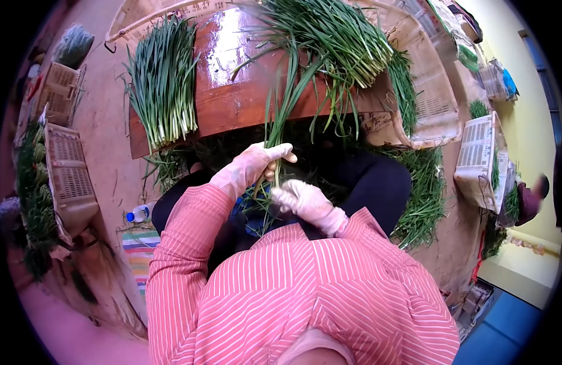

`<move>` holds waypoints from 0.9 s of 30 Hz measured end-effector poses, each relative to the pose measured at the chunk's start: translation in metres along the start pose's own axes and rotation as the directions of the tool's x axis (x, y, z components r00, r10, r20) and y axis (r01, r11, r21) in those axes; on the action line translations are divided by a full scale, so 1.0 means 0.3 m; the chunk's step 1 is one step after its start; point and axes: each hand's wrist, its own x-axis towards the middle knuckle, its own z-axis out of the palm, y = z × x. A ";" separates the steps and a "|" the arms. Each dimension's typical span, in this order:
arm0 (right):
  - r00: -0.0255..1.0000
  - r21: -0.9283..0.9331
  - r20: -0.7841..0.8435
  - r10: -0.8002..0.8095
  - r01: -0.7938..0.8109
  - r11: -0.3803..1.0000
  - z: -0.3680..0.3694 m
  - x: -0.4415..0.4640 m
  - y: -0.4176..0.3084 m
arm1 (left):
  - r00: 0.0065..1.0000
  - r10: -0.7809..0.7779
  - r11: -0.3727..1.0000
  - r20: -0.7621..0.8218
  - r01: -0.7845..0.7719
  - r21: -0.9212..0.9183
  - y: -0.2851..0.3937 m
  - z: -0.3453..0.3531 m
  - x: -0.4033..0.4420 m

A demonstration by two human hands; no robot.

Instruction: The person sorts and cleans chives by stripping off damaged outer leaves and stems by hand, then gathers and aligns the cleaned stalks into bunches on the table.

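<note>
A small bunch of garlic chives (282, 115) stands between the table edge and my lap, its leaves reaching up over the wood. My left hand (259, 163), in a pale glove, is closed around its stalks. Just below, my gloved right hand (304, 202) has its fingers drawn together at the pale lower ends of the stalks; slight blur softens the fingertips. Loose leaves (259, 204) hang beneath my hands over my lap. On the reddish wooden table (223, 67) lie a neat pile of chives (164, 82) at the left and a larger heap (329, 39) at the right.
A large plastic basket (436, 91) curves behind the table's right side. Loose greens (422, 198) cover the floor by my right leg. A bottle with a blue cap (139, 213) lies at my left. Crates (73, 167) (475, 158) stand on both sides; another person (529, 201) is at far right.
</note>
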 end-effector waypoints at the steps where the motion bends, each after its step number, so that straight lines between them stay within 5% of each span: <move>1: 0.997 0.024 0.064 0.045 -0.047 0.999 -0.011 0.018 -0.038 | 1.000 0.002 1.000 0.003 -0.002 0.008 -0.012 0.005 0.003; 4: 0.988 0.309 0.146 0.048 -0.092 0.947 0.023 0.032 -0.065 | 0.995 0.070 0.997 -0.068 -0.072 -0.030 -0.039 0.031 0.015; 7: 0.989 0.085 0.119 0.082 -0.093 0.992 -0.014 -0.015 -0.095 | 0.922 0.288 0.957 -0.258 -0.285 0.047 -0.011 0.021 -0.023; 8: 0.995 0.143 0.087 0.052 -0.064 0.988 -0.011 -0.017 -0.019 | 0.882 0.321 0.947 -0.346 -0.311 0.087 0.022 0.008 -0.056; 12: 0.991 -0.263 0.074 0.109 -0.086 0.961 -0.125 -0.061 -0.007 | 0.683 0.515 0.847 -0.518 -0.499 0.185 0.129 -0.120 -0.164; 13: 0.997 -0.229 -0.041 -0.062 0.051 0.972 -0.150 -0.034 -0.010 | 0.632 0.568 0.807 -0.527 -0.554 0.204 0.148 -0.125 -0.186; 14: 0.984 -0.211 -0.166 -0.066 0.030 0.977 -0.208 -0.024 -0.029 | 0.648 0.565 0.773 -0.510 -0.632 0.053 0.161 -0.123 -0.188; 15: 0.662 -0.615 -0.290 -0.691 0.424 0.665 -0.280 0.049 0.019 | 0.663 0.566 0.718 -0.491 -0.688 -0.101 0.175 -0.121 -0.189; 17: 0.481 -0.705 -0.507 -0.715 0.247 0.665 -0.439 0.103 -0.119 | 0.699 0.534 0.729 -0.475 -0.666 -0.161 0.194 -0.118 -0.173; 19: 0.418 -0.727 -0.630 -0.655 -0.019 0.687 -0.582 0.143 -0.266 | 0.831 0.494 0.638 -0.254 -0.546 -0.543 0.164 -0.158 -0.091; 21: 0.468 -0.697 -0.715 -0.519 -0.415 0.585 -0.685 0.209 -0.388 | 0.869 0.408 0.557 -0.278 -0.479 -0.679 0.136 -0.164 -0.017; 23: 0.545 -0.676 -0.736 -0.401 -0.581 0.453 -0.788 0.325 -0.416 | 0.907 0.391 0.521 -0.155 -0.357 -0.775 0.076 -0.211 0.060; 24: 0.546 -0.713 -0.696 -0.467 -0.600 0.361 -0.809 0.360 -0.410 | 0.921 0.279 0.555 -0.270 -0.385 -0.738 0.111 -0.159 0.033; 27: 0.548 -0.704 -0.703 -0.453 -0.625 0.336 -0.895 0.489 -0.308 | 0.937 0.286 0.610 -0.199 -0.338 -0.716 0.107 -0.148 0.052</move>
